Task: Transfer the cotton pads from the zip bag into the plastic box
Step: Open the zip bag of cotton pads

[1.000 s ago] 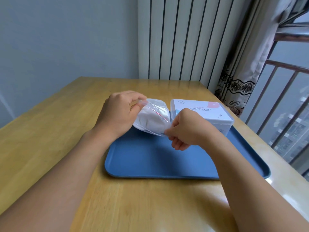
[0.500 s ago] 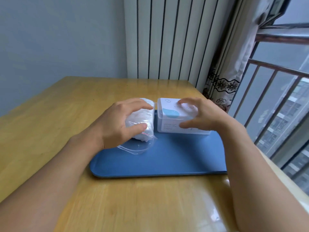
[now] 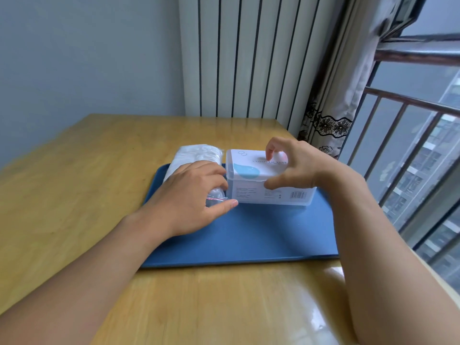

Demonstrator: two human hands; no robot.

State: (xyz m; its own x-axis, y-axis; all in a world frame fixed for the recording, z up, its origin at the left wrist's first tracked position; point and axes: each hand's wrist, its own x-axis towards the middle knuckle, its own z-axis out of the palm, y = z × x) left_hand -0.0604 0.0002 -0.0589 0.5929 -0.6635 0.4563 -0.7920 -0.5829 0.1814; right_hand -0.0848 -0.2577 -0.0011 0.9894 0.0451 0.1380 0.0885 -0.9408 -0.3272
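A clear zip bag (image 3: 196,154) stuffed with white cotton pads lies on the left part of a blue tray (image 3: 249,232). My left hand (image 3: 189,195) covers its near end, with the thumb under and the fingers over it, fingertips touching the left end of the plastic box (image 3: 261,195). The white box, with a pale blue mark on its closed lid, stands on the tray right beside the bag. My right hand (image 3: 298,165) grips its lid, thumb on the front edge and fingers over the top.
The tray sits on a wooden table (image 3: 87,183). Behind the table stands a white ribbed radiator (image 3: 236,58). A patterned curtain (image 3: 331,108) and a barred window (image 3: 410,145) are close on the right.
The bag went from being held up in both hands to lying on the tray beside the box. My right hand left the bag and took hold of the box lid.
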